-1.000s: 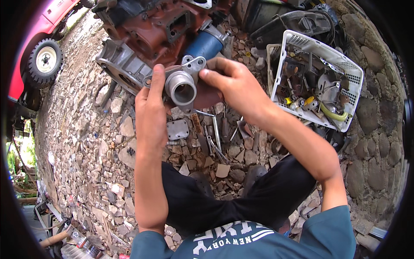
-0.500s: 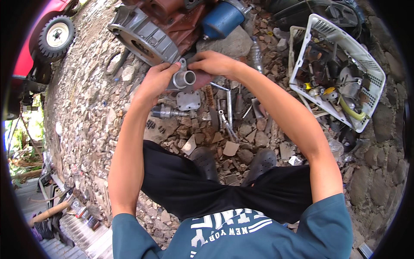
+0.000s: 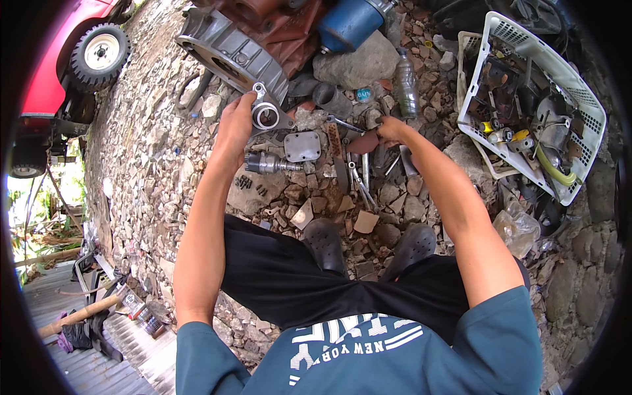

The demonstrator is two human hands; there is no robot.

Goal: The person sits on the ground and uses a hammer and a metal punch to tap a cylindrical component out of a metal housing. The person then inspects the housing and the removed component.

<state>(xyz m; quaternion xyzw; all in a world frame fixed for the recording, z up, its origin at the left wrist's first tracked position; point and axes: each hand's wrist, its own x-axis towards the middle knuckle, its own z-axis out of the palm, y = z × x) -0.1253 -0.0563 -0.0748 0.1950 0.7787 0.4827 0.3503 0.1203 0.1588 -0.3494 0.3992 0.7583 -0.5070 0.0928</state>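
In the head view, pinching a brown sheet [image 3: 364, 142] in the right hand [image 3: 395, 131] and gripping a gray metal part [image 3: 281, 121] in the left hand [image 3: 233, 130], over stony ground [image 3: 151, 178]. Looks hard, maybe heavy; best held by its flat edge [image 3: 287, 123].

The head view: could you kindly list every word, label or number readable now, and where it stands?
Teal shirt: large white lettering, partly legible; I won't copy its wording.
Turquoise label left of the plastic bottle: too small to read surely.
Containers, lower left: print too small.
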